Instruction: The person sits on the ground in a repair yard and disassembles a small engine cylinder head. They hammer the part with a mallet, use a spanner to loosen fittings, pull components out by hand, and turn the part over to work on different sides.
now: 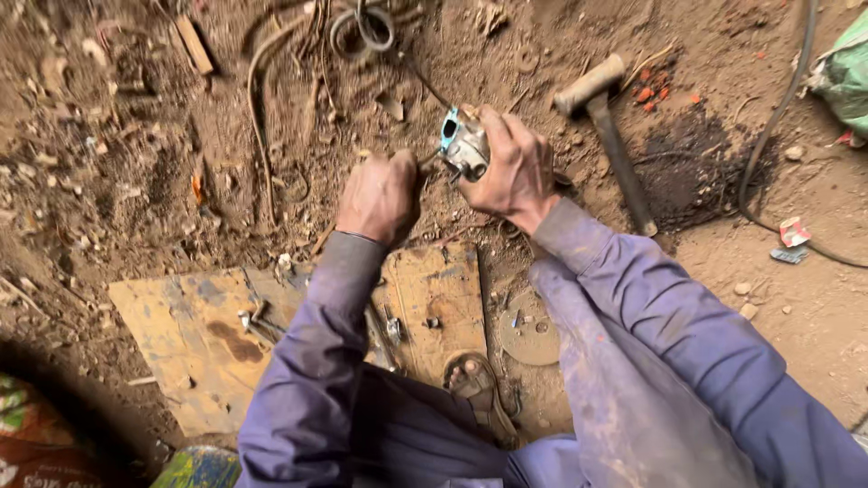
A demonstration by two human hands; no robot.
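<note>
You are crouching over a dirt floor (pixel 127 154) strewn with scraps and stones, both arms in dusty purple sleeves (pixel 651 325) reaching forward. Below your arms a worn wooden board (pixel 194 334) is lying flat on the ground, with small metal bits sitting on it and a round metal disc (pixel 532 330) resting just beside its right edge. A hammer (pixel 608 126) with a wooden head is lying on the dirt to the right of your hands, close by but not touching them. Your sandalled foot (pixel 475 380) is showing at the board's lower edge. Your right hand (pixel 517 172) is wrapping closed around a small silvery metal part (pixel 464 145) with a pale blue face, holding it up above the dirt. Your left hand (pixel 380 194) is clenching into a fist around a thin tool whose tip is meeting that part; the tool itself is mostly hidden.
</note>
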